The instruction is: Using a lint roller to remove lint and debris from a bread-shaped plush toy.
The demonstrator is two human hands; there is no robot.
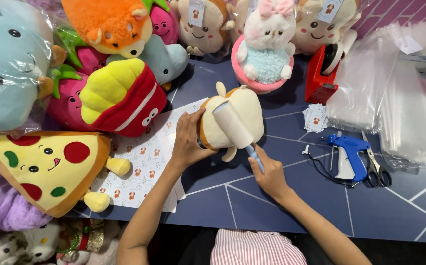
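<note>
Two hands work above our blue tabletop (281,196). Our left hand (187,142) hugs the cream toast plush (230,115) so it stays put, while our right hand (270,175) grips the lint roller (232,123) handle, its sticky roll resting on the fur.

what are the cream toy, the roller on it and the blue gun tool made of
Cream toy: soft plush fabric, going by its fuzzy matte nap. Roller: probably white paper sheets, smooth and matte, on a blue handle that looks plastic. Blue gun tool: hard, slightly glossy plastic, by its look.
</note>
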